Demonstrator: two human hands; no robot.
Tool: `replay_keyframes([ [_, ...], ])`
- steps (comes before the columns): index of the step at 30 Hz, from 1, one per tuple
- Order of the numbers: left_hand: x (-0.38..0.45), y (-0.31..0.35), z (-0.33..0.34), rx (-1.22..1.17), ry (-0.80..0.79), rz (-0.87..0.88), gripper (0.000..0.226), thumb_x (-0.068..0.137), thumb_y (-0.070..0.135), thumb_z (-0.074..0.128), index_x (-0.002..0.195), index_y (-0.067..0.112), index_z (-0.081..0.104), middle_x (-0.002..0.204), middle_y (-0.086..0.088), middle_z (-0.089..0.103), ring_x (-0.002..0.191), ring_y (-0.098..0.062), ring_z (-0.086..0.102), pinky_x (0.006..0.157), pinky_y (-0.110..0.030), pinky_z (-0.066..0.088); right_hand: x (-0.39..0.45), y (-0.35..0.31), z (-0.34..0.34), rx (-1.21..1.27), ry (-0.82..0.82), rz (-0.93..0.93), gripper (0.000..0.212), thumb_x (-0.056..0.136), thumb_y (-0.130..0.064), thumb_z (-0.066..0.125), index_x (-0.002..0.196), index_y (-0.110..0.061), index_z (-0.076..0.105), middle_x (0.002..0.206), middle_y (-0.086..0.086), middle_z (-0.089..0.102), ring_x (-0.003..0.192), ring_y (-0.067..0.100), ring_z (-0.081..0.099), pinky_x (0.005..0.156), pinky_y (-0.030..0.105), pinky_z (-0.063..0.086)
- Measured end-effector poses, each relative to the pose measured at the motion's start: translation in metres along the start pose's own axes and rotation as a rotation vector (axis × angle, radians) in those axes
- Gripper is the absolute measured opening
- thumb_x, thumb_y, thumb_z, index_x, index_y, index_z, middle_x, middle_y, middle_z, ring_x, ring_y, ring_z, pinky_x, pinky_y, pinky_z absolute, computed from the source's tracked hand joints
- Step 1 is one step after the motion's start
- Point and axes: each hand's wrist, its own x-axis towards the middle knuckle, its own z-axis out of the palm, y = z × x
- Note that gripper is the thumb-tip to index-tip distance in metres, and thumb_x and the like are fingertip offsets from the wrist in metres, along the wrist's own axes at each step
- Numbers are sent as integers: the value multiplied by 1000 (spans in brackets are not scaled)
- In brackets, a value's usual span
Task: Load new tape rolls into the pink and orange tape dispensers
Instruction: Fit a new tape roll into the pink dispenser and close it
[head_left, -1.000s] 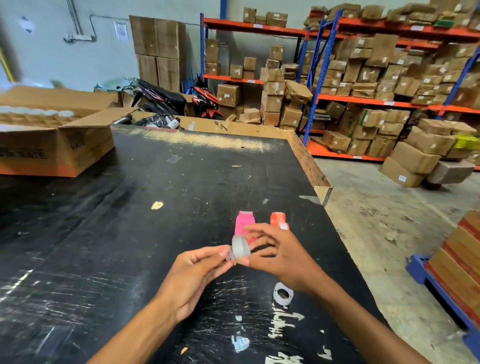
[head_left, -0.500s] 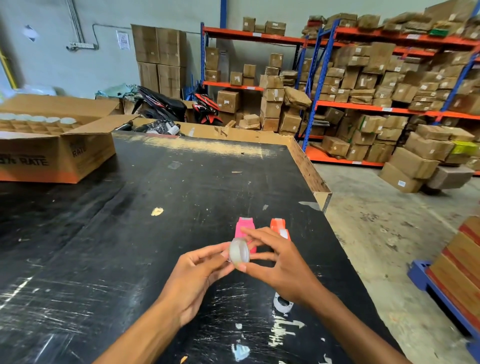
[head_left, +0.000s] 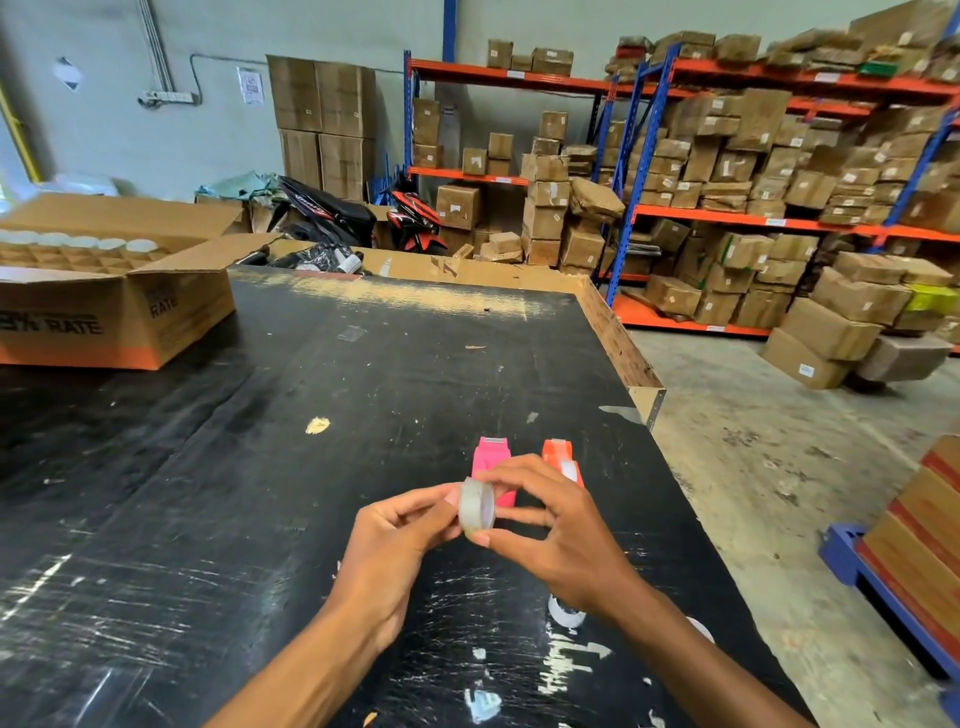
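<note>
Far left, on the black table (head_left: 218, 467): open cardboard box (head_left: 111, 306), flaps spread, its divider cells showing pale round tops; well apart from the working area. Left hand (head_left: 392, 540): raised above the table near its front edge, fingers curled narrow, thumb and forefinger tips pinched against the left face of a small clear tape roll (head_left: 477, 508). Tape roll: held on edge in the air between both hands, clear of the table surface, open core facing roughly right. Right hand (head_left: 558, 538): also closed to a narrow pinch on the same roll, forefinger arched over the top rim, thumb pressing from beneath, remaining fingers loosely bent behind. Directly beyond the roll: pink tape dispenser (head_left: 491, 462) resting on the table, its near end hidden by the roll and fingers. Just beside it to the right: orange tape dispenser (head_left: 560, 454), also on the table, near portion covered by the right hand; loaded or empty, cannot tell for either one. Under the right wrist: a white ring-shaped item (head_left: 565, 612) lying flat on the table, partly hidden, nature unclear. Right of the table: concrete floor and racking stacked with brown cartons (head_left: 737, 171).
</note>
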Motion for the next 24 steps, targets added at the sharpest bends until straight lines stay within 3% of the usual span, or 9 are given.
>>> replay_keyframes([
  [4,-2,-1,3,43,16,6,16,82,9,65,91,6,79,94,-14,78,91,-22,68,87,-32,52,1,3,-1,-33,3,-24,44,74,-10,79,115,-15,66,109,-10,61,106,15,62,88,27,57],
  [8,-5,4,8,121,-5,20,33,92,7,50,80,14,81,89,-11,79,90,-22,73,86,-33,56,3,6,-1,-107,30,-52,43,75,-11,78,115,-16,66,110,-10,59,103,9,61,88,24,57],
  [13,1,3,11,438,-4,160,9,78,16,75,85,17,80,77,-1,80,78,-12,76,81,-29,60,6,14,4,-263,31,-115,41,77,-17,73,117,-12,64,108,-1,59,98,15,63,83,37,57],
  [18,11,3,11,566,1,260,8,78,16,76,74,21,80,65,0,78,61,-4,71,67,-22,59,8,18,5,-273,37,-135,43,77,-19,74,118,-10,64,107,0,59,96,14,63,82,37,57],
  [22,18,-4,9,565,19,260,5,78,16,76,74,16,80,64,-1,78,57,-3,68,63,-23,59,10,25,6,-257,35,-107,44,77,-19,73,119,-11,63,109,-1,59,98,16,63,83,39,57],
  [24,21,-5,8,548,-5,226,6,78,18,76,77,13,80,65,-4,78,61,-7,70,69,-28,61,10,26,6,-243,42,-87,43,76,-19,74,118,-11,64,109,-1,59,99,16,63,84,38,57],
])
